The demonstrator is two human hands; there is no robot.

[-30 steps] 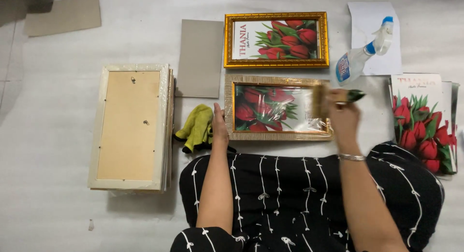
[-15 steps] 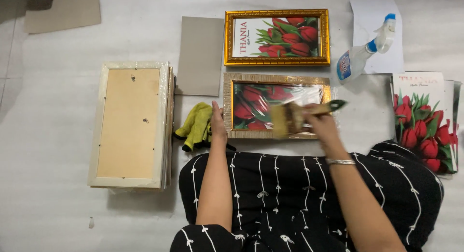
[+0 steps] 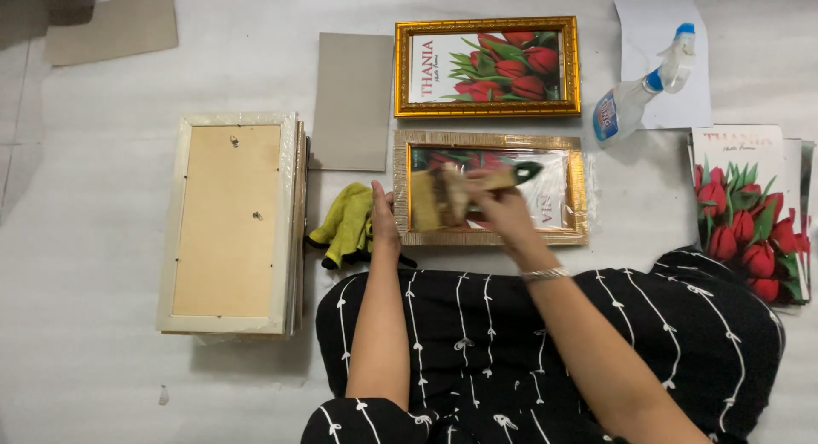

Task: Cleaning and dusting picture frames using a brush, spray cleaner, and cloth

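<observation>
Gold picture frame point(image 3: 490, 188) with a red-tulip print lies flat at the centre of the view, just below a second gold-framed tulip picture point(image 3: 486, 66). The right hand point(image 3: 503, 207) is closed around a wide paintbrush point(image 3: 452, 195), its bristles over the frame's left part. The left hand point(image 3: 383, 224), fingers together, presses the frame's left edge, beside a yellow cloth point(image 3: 345, 227).

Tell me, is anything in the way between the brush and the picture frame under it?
Nothing visible is. The right hand holds the flat wooden paintbrush directly over the gold-edged rectangular picture frame, and the left hand rests at the frame's left edge. The yellow-green crumpled cloth lies off to the side.
</observation>
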